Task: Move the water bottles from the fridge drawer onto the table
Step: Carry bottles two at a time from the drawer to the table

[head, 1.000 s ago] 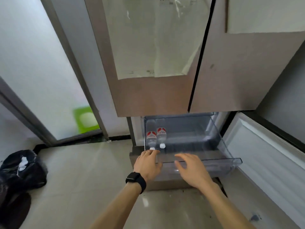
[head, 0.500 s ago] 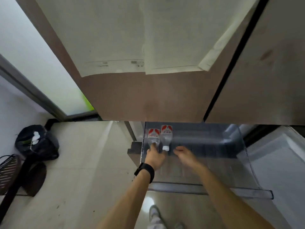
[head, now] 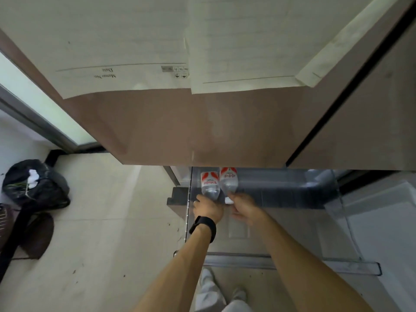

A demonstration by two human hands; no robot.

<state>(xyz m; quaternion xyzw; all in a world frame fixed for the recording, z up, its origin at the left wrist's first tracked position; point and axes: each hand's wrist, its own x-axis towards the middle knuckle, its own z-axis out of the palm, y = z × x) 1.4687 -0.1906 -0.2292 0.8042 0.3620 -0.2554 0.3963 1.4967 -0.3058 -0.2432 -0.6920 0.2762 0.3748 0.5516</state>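
Two clear water bottles with red-and-white labels lie side by side at the back left of the pulled-out transparent fridge drawer [head: 292, 260], caps toward me. My left hand [head: 208, 208], with a black watch on the wrist, covers the cap end of the left bottle [head: 209, 184] and grips it. My right hand [head: 244, 207] is closed around the neck of the right bottle [head: 228, 180], its white cap showing beside my fingers. The bottles' far ends are hidden under the fridge door.
The brown upper fridge doors [head: 202, 127] with taped paper sheets hang right above the drawer. The open lower door [head: 382, 233] stands at the right. A black rubbish bag [head: 36, 183] sits on the tiled floor at the left.
I have leaned further over the drawer. Both hands have reached in from the drawer's front edge to the bottles; the right hand, open half a second ago, now closes on the right bottle's neck.
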